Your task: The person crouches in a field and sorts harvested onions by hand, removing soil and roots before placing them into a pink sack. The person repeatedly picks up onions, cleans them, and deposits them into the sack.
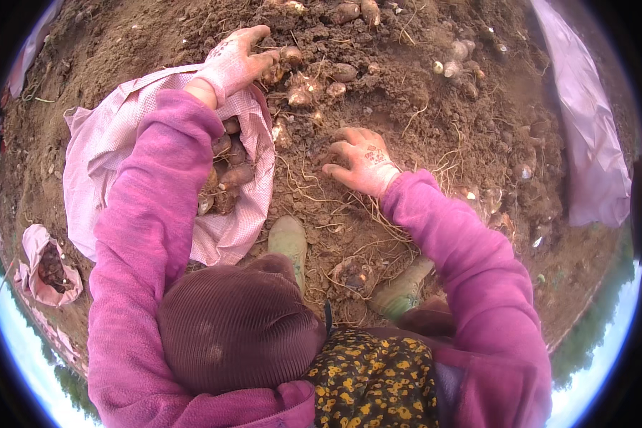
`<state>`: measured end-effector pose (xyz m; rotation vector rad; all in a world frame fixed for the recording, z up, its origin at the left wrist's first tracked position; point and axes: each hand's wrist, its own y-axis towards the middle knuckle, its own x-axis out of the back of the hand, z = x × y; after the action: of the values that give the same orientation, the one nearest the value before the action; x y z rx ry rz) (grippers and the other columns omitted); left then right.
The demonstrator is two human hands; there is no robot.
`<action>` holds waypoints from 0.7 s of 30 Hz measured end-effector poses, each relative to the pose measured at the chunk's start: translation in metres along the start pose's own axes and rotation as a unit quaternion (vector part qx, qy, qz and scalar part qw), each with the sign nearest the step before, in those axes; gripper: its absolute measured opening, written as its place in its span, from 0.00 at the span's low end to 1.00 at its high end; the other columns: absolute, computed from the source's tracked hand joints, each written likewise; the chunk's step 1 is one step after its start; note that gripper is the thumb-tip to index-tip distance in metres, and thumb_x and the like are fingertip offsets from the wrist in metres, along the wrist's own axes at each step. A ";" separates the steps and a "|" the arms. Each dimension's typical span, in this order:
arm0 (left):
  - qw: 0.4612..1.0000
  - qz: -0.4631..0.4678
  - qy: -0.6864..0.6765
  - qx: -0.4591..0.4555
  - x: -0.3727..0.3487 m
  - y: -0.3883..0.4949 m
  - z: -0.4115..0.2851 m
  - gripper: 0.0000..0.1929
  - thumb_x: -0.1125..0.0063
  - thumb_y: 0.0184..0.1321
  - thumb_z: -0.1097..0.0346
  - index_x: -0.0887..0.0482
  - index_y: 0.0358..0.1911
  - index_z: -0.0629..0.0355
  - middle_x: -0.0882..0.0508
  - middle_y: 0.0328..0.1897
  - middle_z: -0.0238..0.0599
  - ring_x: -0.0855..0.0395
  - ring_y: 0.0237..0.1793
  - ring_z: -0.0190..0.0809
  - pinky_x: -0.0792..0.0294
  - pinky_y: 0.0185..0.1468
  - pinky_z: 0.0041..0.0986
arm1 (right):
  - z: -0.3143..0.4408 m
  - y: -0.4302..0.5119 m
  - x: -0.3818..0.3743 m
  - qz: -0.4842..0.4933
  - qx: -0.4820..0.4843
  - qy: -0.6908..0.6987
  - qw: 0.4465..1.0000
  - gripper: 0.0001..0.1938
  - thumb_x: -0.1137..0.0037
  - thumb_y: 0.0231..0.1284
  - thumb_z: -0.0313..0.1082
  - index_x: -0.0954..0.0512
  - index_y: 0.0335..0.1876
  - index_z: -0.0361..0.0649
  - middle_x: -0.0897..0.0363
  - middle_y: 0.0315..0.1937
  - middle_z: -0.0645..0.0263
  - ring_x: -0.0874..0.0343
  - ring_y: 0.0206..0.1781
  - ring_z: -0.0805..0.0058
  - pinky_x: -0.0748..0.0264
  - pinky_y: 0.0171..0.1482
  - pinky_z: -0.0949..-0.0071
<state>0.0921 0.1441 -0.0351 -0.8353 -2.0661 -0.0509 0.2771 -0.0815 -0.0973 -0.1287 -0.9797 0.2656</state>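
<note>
My left hand, in a pale soiled work glove with printed marks, reaches over the far rim of a woven plastic sack. Its thumb and fingers are spread beside a brown taro corm, and I see nothing held. Inside the sack's mouth lie several taro corms, partly covered by my left forearm. My right hand, gloved alike, hovers low over or rests on the soil with fingers apart and slightly bent. Between and beyond the hands sits a clump of corms, with another dirt-covered corm by it.
Thin roots trail over the loose soil. More corms lie to the upper right. A long pale plastic sack stretches along the right. A smaller filled sack stands at left. My green shoes flank a root clump.
</note>
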 end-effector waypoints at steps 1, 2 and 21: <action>0.976 -0.015 0.216 0.005 -0.009 0.014 0.004 0.37 0.40 0.56 0.43 0.31 0.66 0.57 0.22 0.62 0.49 0.24 0.62 0.50 0.32 0.63 0.38 | -0.006 0.001 0.010 -0.059 -0.021 0.020 0.998 0.22 0.38 0.54 0.54 0.18 0.48 0.47 0.24 0.54 0.58 0.28 0.61 0.56 0.37 0.66 0.54; 0.967 0.120 0.197 0.105 -0.013 0.030 0.007 0.41 0.36 0.53 0.44 0.34 0.69 0.56 0.28 0.68 0.53 0.31 0.68 0.54 0.40 0.70 0.37 | -0.008 0.005 0.018 -0.078 -0.064 0.035 0.994 0.21 0.38 0.54 0.52 0.18 0.48 0.46 0.23 0.52 0.59 0.27 0.60 0.57 0.35 0.65 0.56; 0.984 0.149 -0.045 -0.086 -0.084 -0.123 0.013 0.20 0.39 0.59 0.62 0.20 0.55 0.60 0.19 0.52 0.49 0.20 0.55 0.49 0.29 0.59 0.34 | 0.004 0.073 0.041 0.022 -0.078 0.107 0.991 0.44 0.31 0.43 0.55 0.35 0.70 0.51 0.38 0.69 0.52 0.36 0.70 0.53 0.35 0.69 0.62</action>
<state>0.0443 0.0073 -0.0733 -1.2672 -2.0182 -0.0268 0.2832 0.0001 -0.0787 -0.3153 -0.7834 0.2111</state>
